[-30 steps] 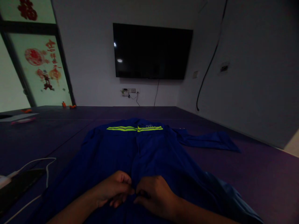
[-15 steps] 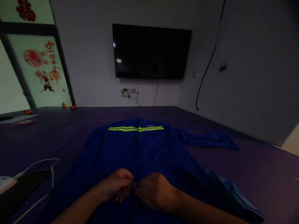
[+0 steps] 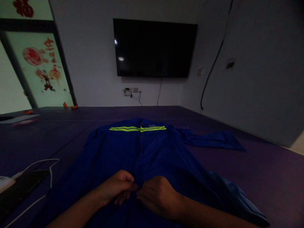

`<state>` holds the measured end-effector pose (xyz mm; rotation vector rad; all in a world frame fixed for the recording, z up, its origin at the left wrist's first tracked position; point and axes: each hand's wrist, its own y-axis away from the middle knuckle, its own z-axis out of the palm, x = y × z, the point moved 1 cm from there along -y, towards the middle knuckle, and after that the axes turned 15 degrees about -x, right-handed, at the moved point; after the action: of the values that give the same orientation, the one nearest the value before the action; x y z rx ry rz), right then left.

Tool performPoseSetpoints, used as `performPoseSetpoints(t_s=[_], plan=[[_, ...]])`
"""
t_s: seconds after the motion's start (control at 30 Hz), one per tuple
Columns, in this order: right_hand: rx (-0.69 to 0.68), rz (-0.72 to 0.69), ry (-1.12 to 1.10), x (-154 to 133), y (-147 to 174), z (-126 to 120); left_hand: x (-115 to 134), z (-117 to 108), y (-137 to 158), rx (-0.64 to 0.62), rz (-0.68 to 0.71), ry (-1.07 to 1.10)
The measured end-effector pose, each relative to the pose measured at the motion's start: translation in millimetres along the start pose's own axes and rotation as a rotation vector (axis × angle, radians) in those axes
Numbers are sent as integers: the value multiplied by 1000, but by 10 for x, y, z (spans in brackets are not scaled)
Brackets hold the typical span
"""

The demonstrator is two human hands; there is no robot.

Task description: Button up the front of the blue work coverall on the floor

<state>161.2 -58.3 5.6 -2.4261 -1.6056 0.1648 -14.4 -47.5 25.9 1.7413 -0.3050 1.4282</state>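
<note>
A blue work jacket [image 3: 118,148] lies spread on the purple surface, front side up, with yellow-green reflective strips [image 3: 153,128] across its chest. Over its front opening, low on the jacket, my two hands almost meet. My left hand [image 3: 122,186] pinches the edge of the opening between thumb and index finger, its other fingers curled below. Closed on the fabric just to the right is my right hand [image 3: 158,194], back of the hand up, so its fingertips are mostly hidden. Any small fastener between the fingers is too dark to make out.
The jacket's sleeve [image 3: 213,141] stretches out to the right. At the left lie a white power strip [image 3: 6,183] with a white cable [image 3: 51,174] and a dark flat object [image 3: 26,190]. A lighter blue cloth [image 3: 237,193] lies at the lower right. A television [image 3: 155,49] hangs on the far wall.
The camera view has shifted slightly. Both hands stay at the jacket's front opening with nearly the same grip.
</note>
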Motion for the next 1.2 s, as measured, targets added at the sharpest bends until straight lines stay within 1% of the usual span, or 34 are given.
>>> performPoseSetpoints(t_s=[0.2,0.37,0.5,0.67,1.2], plan=[[-15,11,-23,-4,-4,-30,-18,-10,-13,20,11,28],[-9,-2,-68,-13,-5,-84,-1,8,11,44,16,38],[-13,-16,-93,-6,-4,-77,10,19,26,62,14,45],[-24,-1,-100,-1,-5,-70,-2,13,20,52,10,54],[-34,-29,-160,-11,-15,-113,18,10,30,41,17,65]])
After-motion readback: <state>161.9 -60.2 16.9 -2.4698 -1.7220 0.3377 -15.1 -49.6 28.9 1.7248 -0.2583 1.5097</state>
